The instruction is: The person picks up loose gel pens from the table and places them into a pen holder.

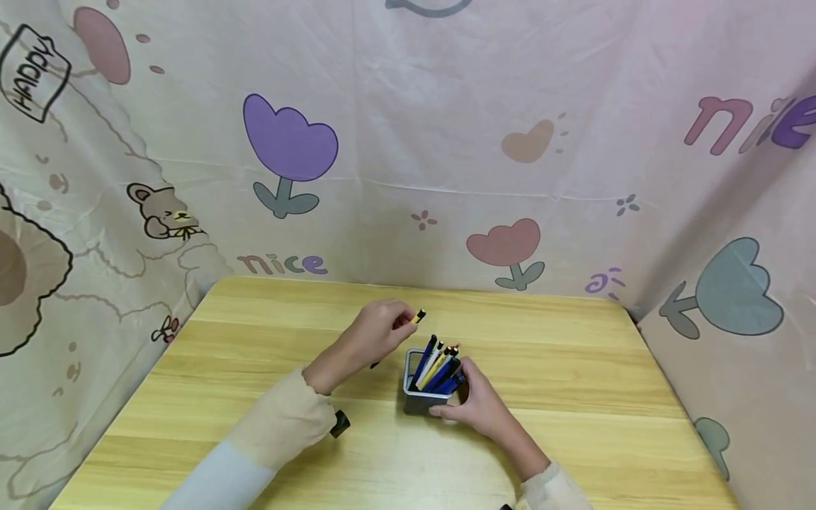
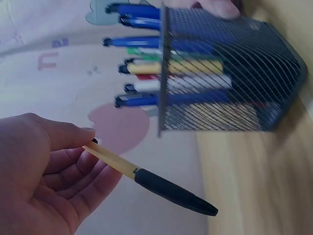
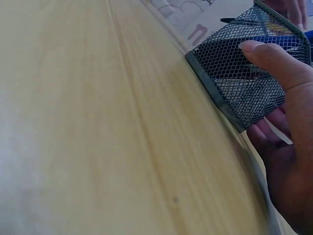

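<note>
My left hand (image 1: 377,329) pinches a yellow pen (image 2: 115,160) with a black grip between thumb and fingers, above the table and left of the pen holder. The pen's black tip end points away from the palm in the left wrist view. A dark mesh pen holder (image 1: 426,405) stands upright on the table, filled with several pens (image 1: 436,365) in blue, white and yellow. My right hand (image 1: 479,402) grips the holder by its right side, the thumb (image 3: 274,58) across one mesh wall and the other fingers round another.
The wood-grain table (image 1: 542,354) runs back to a patterned cloth (image 1: 395,142) hanging behind it and at both sides. Black bands show at the wrists, one by the left sleeve (image 1: 341,423).
</note>
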`<state>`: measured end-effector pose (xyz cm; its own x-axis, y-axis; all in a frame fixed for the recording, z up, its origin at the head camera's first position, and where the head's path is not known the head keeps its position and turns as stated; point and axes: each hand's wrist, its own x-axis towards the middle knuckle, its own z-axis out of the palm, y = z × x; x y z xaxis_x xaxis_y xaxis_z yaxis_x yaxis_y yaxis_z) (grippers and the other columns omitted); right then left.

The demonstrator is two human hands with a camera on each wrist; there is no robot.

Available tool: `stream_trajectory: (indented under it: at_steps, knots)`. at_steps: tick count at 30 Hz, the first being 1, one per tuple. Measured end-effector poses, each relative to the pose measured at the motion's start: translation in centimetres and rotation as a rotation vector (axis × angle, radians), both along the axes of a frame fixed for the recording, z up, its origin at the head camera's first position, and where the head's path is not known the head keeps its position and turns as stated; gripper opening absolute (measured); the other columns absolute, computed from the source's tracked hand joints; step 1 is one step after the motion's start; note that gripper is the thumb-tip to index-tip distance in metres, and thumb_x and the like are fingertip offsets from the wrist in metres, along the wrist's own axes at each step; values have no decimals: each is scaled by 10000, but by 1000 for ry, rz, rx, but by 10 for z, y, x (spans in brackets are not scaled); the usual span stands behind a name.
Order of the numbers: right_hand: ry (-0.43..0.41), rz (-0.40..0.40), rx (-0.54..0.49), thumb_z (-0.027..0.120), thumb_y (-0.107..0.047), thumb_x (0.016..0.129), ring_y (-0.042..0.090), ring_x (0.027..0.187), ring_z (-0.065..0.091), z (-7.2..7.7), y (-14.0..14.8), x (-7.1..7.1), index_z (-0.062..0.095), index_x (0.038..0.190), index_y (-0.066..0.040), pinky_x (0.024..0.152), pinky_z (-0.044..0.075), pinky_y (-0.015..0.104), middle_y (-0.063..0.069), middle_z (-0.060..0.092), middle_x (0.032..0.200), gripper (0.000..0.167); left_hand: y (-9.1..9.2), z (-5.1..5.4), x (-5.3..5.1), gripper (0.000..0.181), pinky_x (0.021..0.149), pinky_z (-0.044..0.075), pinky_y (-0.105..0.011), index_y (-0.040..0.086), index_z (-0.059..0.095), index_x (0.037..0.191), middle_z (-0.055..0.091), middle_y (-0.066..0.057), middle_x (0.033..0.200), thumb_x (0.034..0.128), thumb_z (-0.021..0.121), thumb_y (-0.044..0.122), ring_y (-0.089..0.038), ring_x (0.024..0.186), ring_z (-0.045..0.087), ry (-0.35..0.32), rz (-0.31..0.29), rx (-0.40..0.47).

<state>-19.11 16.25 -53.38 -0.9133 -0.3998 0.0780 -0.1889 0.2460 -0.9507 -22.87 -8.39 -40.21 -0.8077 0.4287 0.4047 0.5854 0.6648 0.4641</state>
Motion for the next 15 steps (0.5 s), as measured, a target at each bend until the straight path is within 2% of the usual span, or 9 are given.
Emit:
stream_trajectory:
  at_steps: [9,15]
  knots:
    - [4,3,-18,960,-192,725,144,1132,642,2,0,2,484,1328,-133,980,564,218,90,620,1301,771,11,19,15,109,660,545,-168,39,760,1002,731,-37,882,947,758,133,-90,736,621,71,-77,57]
    - [4,-1,-2,964,-202,721,142,1133,640,2,-1,1,486,1316,-138,987,556,213,76,625,1292,766,16,27,22,92,684,579,-175,32,764,973,743,-43,869,934,768,115,-94,741,658,96,-116,123]
